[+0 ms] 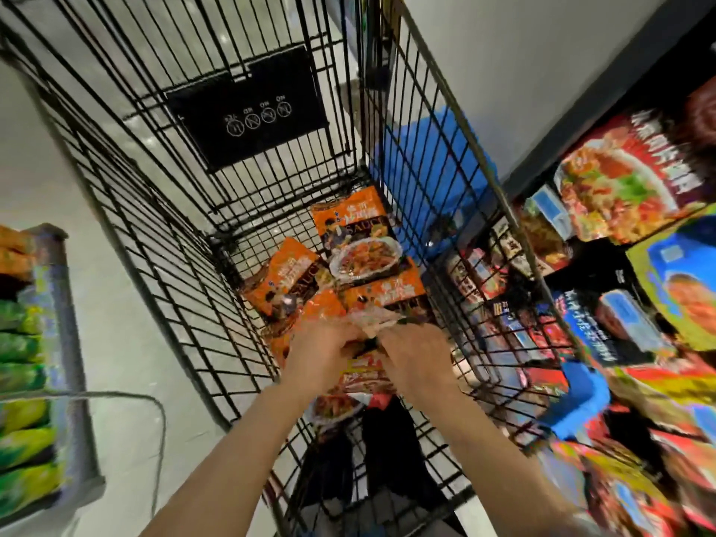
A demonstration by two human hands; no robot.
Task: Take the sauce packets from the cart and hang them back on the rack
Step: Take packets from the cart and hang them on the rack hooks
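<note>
Several orange sauce packets lie in the bottom of the black wire cart (pixel 162 211). One packet (pixel 358 238) lies flat at the far end, another (pixel 284 281) tilts to its left. Both my hands reach down into the cart. My left hand (pixel 321 356) and my right hand (pixel 416 356) are side by side, fingers curled around a bunch of orange packets (pixel 364 375) between them. The image is blurred, so the exact grip is unclear. The rack's hooks are not visible.
To the right of the cart, a display (pixel 627 211) holds colourful food packets and boxes. A blue object (pixel 422 164) stands beyond the cart's right wall. At the left, a grey shelf (pixel 66 343) carries green and yellow bags. A pale floor surrounds the cart.
</note>
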